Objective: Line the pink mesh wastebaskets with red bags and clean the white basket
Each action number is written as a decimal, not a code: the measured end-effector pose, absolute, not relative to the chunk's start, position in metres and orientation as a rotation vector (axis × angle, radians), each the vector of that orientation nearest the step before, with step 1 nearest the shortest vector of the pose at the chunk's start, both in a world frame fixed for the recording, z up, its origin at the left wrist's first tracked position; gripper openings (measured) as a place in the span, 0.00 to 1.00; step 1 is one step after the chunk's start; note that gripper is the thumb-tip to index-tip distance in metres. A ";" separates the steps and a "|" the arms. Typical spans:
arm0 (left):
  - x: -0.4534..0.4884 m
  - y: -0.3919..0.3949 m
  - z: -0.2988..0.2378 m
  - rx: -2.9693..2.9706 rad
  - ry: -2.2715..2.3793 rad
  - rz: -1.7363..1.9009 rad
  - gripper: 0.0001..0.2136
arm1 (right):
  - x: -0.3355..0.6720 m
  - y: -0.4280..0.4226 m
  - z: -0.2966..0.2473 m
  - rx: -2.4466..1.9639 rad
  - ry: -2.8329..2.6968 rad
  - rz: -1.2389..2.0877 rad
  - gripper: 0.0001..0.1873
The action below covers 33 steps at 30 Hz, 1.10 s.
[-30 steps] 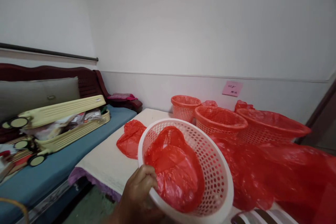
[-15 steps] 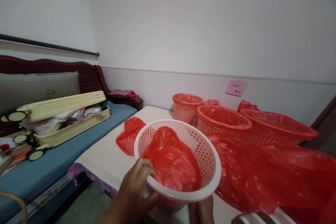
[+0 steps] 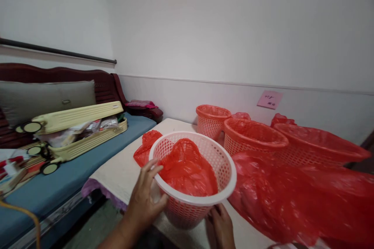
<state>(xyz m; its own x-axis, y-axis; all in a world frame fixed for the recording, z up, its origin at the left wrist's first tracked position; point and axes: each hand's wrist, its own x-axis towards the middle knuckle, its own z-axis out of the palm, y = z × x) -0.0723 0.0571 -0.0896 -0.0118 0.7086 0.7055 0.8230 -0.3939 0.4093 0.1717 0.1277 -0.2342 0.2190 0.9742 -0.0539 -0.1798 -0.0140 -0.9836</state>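
A white plastic waste basket (image 3: 233, 181) with perforated walls stands before me, its mouth tilted toward me. A crumpled red plastic bag (image 3: 189, 171) lies inside it, and its edge does not reach over the rim. At the left side my left hand (image 3: 146, 192) has its fingertips over the rim and its thumb against the outer wall. My right hand (image 3: 221, 223) is closed at the basket's front right, just under the rim, with some fingertips hidden.
Red-lined baskets (image 3: 212, 120) stand along the wall. Loose red bags (image 3: 300, 198) cover the table's right side, and another red bag (image 3: 143, 149) lies behind the basket. A pink note (image 3: 270, 99) is on the wall. Leftward, a half-open yellow suitcase (image 3: 84, 142) rests on a blue bed (image 3: 67, 183).
The basket sits slightly farther from me and more upright. My left fingers have loosened and straightened at the rim. My right hand shows more fully below it. The view has shifted slightly left.
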 end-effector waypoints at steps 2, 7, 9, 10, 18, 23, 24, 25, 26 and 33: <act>-0.089 0.059 -0.085 -2.108 -1.653 -1.354 0.26 | 0.162 0.125 -0.234 -1.122 -0.962 1.249 0.19; -0.116 0.061 -0.080 -2.090 -1.661 -1.341 0.20 | 0.141 0.127 -0.235 -1.015 -1.123 1.309 0.22; -0.126 0.060 -0.082 -2.063 -1.674 -1.334 0.20 | 0.132 0.129 -0.238 -0.950 -1.166 1.325 0.25; -0.131 0.059 -0.085 -2.050 -1.678 -1.322 0.20 | 0.128 0.130 -0.239 -0.923 -1.171 1.316 0.26; -0.133 0.023 -0.115 -1.835 -1.690 -1.307 0.17 | 0.102 0.124 -0.237 -0.889 -1.329 1.334 0.36; -0.141 0.013 -0.116 -1.630 -1.777 -1.384 0.14 | 0.091 0.113 -0.230 -1.142 -1.470 1.291 0.40; -0.144 0.013 -0.115 -1.573 -1.807 -1.416 0.14 | 0.088 0.111 -0.229 -1.173 -1.506 1.284 0.40; -0.148 0.013 -0.113 -1.526 -1.837 -1.437 0.13 | 0.085 0.109 -0.229 -1.193 -1.535 1.286 0.39; -0.153 0.013 -0.111 -1.486 -1.866 -1.445 0.13 | 0.082 0.108 -0.229 -1.207 -1.557 1.299 0.39; -0.181 0.021 -0.095 -1.416 -1.825 -1.362 0.15 | 0.068 0.108 -0.248 -1.269 -1.631 1.312 0.30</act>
